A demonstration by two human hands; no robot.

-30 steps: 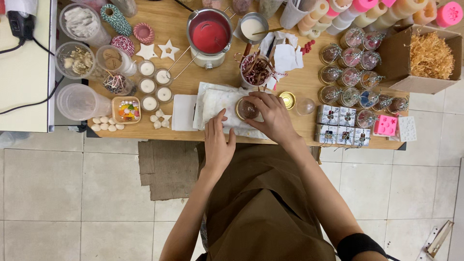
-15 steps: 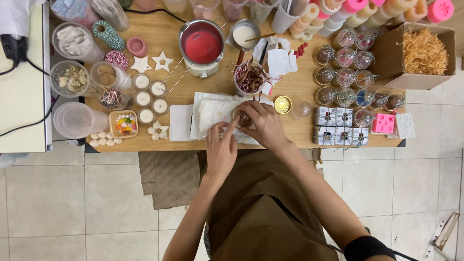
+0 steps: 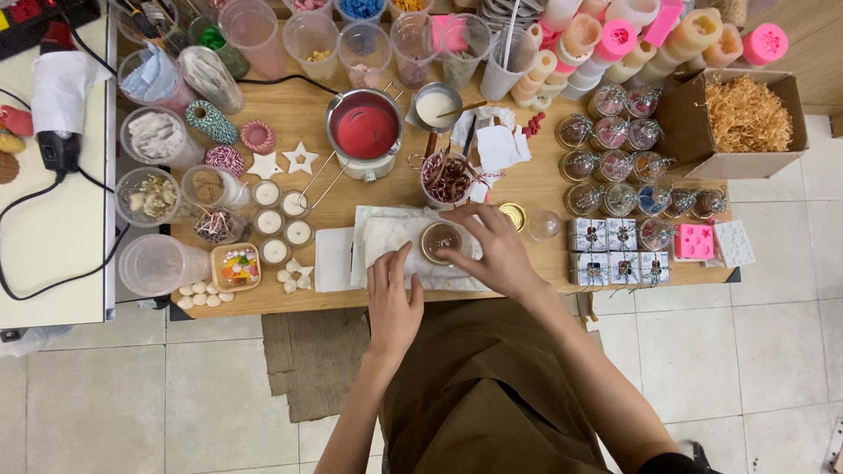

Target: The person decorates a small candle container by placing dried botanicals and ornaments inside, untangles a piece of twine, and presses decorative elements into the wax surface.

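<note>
Glass jar [image 3: 441,240] sits under the right hand [image 3: 496,254], fingertips pinching its rim to steady it; left hand [image 3: 392,294] rests flat and empty just beside, pressing the white cloth [image 3: 386,235].

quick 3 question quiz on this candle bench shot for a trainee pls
1. True or false: the right hand rests its fingers on the small glass jar.
2. What does the metal pot hold: A red liquid, B white beads, C straw?
3. What lies under the left hand?

Key: 1 true. 2 A. 3 the white cloth spread at the near edge of the wooden table.
</note>
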